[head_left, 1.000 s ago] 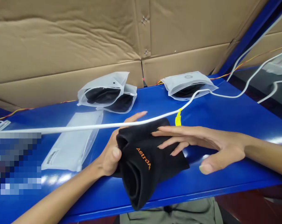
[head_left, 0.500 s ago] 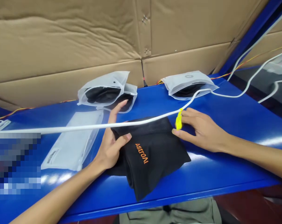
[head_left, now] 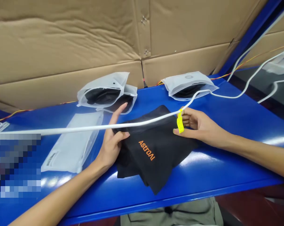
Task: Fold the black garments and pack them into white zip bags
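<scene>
Head: our left hand (head_left: 111,146) pinches black cloth (head_left: 164,149) at ten o'clock, right hand (head_left: 200,125) grip unclear; straightening likely needs even tension.

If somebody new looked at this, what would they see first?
Probably the bright orange lettering on the black cloth, between the left hand and right hand over the shiny blue table. Next might be the yellow tag by the right hand, hanging from the white cable that cuts across the view. Farther back, near the brown wall, three white pouches gape open with something black inside.
</scene>
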Demonstrator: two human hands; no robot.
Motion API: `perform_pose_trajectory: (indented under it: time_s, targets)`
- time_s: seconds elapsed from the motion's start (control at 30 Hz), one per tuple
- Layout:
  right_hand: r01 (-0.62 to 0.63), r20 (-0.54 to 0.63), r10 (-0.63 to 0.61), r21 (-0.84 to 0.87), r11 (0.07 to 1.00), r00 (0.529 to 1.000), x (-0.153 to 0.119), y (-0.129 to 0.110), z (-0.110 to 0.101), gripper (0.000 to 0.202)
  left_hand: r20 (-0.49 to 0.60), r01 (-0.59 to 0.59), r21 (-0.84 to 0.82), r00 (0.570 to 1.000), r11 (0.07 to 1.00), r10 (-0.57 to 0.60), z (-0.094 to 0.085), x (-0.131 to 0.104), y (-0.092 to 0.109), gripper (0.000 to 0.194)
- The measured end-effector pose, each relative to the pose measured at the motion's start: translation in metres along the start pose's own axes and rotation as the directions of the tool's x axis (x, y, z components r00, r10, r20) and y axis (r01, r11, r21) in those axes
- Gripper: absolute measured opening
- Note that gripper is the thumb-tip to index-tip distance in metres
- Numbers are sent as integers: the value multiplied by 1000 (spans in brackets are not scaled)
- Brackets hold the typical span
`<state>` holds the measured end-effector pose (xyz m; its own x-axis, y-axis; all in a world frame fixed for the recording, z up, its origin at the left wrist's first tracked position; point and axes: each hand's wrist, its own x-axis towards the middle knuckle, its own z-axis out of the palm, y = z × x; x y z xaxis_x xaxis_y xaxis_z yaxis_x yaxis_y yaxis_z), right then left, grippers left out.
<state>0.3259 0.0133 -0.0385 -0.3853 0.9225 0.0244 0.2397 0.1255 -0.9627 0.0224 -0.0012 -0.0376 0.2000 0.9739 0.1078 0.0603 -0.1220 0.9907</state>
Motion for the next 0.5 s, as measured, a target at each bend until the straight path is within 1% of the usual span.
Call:
perform_pose_trajectory:
  time_s: [0.07, 0.13, 0.2, 0.27, 0.3, 0.37, 0.43, 0.5]
  targets:
    - [15, 24, -15, 7, 1000, 1000, -3, -2, 3, 48, -25, 112, -154, 993, 982, -117, 4, 1, 6, 79]
    - [38, 58, -34, -69, 997, 998, -8, -6, 6, 48, -20, 188, -243, 980, 952, -198, 6, 2, 12, 79]
    - [53, 67, -43, -161, 985, 997, -12, -10, 7, 44, -7, 222, -278, 972, 935, -233, 7, 5, 17, 81]
    - [39, 71, -24, -219, 975, 997, -14, -12, 8, 43, 8, 250, -302, 966, 920, -260, 6, 6, 19, 82]
    - [26, 73, -10, -225, 974, 997, -14, -13, 8, 46, 16, 264, -312, 962, 913, -273, 6, 7, 19, 82]
    - [-9, 79, 26, -206, 979, 997, -11, -13, 6, 61, 39, 288, -332, 956, 898, -292, 6, 6, 19, 82]
    - [-38, 86, 52, -150, 988, 995, -8, -12, 5, 78, 78, 313, -348, 949, 884, -306, 6, 6, 19, 82]
    - [-76, 96, 83, -70, 995, 992, -6, -12, 3, 88, 121, 335, -358, 942, 872, -312, 6, 6, 18, 81]
